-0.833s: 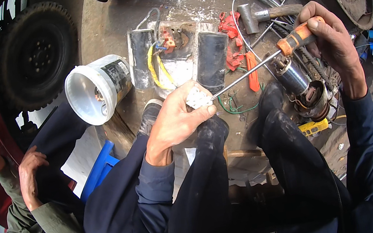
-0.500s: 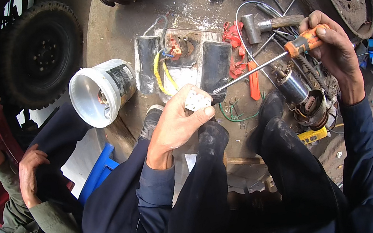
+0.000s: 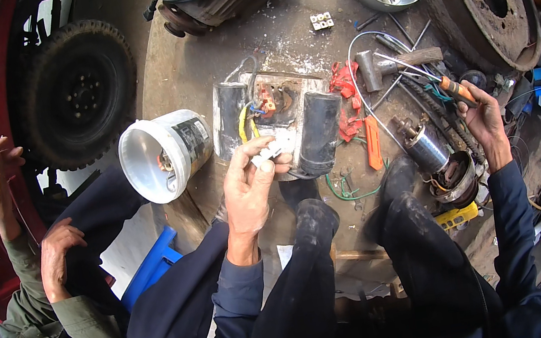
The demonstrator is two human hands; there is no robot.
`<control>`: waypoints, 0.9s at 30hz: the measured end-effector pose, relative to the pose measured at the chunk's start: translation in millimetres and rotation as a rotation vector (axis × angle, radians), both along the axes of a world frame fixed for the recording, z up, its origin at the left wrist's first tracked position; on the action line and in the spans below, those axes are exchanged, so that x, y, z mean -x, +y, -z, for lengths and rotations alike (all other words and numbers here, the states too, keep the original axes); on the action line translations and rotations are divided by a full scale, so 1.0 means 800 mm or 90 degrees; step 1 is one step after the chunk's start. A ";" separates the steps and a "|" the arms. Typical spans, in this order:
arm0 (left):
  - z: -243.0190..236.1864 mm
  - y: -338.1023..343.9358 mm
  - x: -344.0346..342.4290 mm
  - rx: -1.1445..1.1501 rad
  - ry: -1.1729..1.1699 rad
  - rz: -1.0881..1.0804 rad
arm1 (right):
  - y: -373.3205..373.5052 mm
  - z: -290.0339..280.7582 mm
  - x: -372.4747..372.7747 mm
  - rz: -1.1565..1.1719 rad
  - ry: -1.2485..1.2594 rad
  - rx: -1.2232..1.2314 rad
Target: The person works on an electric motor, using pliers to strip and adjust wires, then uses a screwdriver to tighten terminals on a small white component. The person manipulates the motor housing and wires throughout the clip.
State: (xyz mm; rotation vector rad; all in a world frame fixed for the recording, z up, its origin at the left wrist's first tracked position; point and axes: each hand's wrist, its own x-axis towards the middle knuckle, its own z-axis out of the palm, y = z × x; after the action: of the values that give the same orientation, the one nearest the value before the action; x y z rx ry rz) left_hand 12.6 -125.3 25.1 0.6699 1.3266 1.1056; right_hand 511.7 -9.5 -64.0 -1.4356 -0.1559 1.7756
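Note:
Pinched between the thumb and fingers of my left hand is a small white terminal block. It is held over the front of a metal base plate carrying two black cylinders, one on each side. Between them sit a reddish terminal piece and yellow-sleeved wires. Off to the right, my right hand grips a screwdriver by its orange and black handle. Its shaft points up and left, over the wooden handle of a hammer.
A white bucket lies tilted at left, near a co-worker's hands. An electric motor and another terminal block are at the back. Orange cutter, motor parts and a rusty wheel rim stand right.
The screwdriver has swung away from the terminal block, its tip now up and right. My right hand has lowered. My left hand has turned, with its fingers more upright around the block.

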 end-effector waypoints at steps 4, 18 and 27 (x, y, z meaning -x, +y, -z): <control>0.025 0.001 -0.020 -0.160 0.381 -0.004 | 0.008 -0.038 0.046 -0.083 0.155 -0.024; 0.018 0.002 -0.023 -0.269 0.729 0.175 | 0.012 -0.062 0.131 -0.525 -0.088 -0.125; -0.035 0.073 -0.016 -0.338 0.864 0.162 | 0.011 0.019 0.070 -0.610 -0.756 -0.252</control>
State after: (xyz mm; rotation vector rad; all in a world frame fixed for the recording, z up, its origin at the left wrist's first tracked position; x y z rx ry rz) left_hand 25.6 -66.6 52.8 2.1610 1.9368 0.7279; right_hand 456.0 -0.8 -79.6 -2.0616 -1.9323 1.0933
